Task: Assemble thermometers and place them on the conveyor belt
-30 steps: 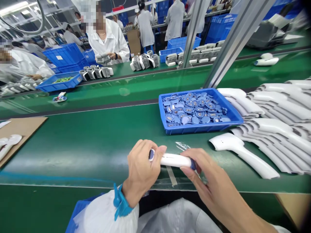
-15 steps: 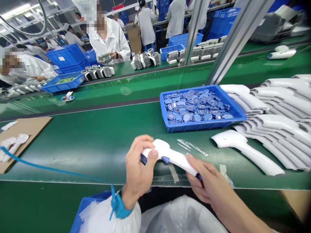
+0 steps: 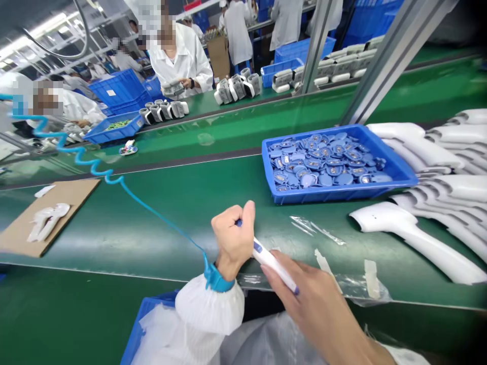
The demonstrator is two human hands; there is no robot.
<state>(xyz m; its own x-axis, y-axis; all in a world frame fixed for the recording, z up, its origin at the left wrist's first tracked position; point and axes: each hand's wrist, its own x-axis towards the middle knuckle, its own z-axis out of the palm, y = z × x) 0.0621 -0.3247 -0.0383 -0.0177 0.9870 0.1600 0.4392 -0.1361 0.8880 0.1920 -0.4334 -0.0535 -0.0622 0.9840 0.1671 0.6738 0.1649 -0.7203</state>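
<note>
Faintly, a white label [image 3: 110, 93] shows on the stacked blue crates [image 3: 129, 91] at the back, its print too small to read; the small markings on the blue pieces [image 3: 323, 165] cannot be made out either. A smooth green bench [image 3: 163, 213] runs across the view, glossy where light catches it, with another green strip [image 3: 205, 137] beyond. Past that, a person in a white coat [image 3: 186, 56] holds a grey-and-white part near rows of similar units [image 3: 238, 88], and more white-coated figures work further off. Over the bench's near edge, both hands grip a slim white handheld device [image 3: 272, 261], seen edge-on and slanting: the left hand [image 3: 233, 238] is curled closed around its upper end, hiding most of it, and the right hand [image 3: 315, 294] has thumb and fingers closed about the lower end. From a blue wristband [image 3: 219, 281], a coiled blue cord [image 3: 152, 209] crosses in front of the bench. Clear plastic film [image 3: 317, 228] lies just beyond the right hand, and white shells [image 3: 452, 203] pile up beside the blue tray [image 3: 335, 195] holding the blue pieces. Cardboard [image 3: 78, 195] bears white parts [image 3: 49, 220] at left; slanted metal posts [image 3: 395, 58] block some of the background.
</note>
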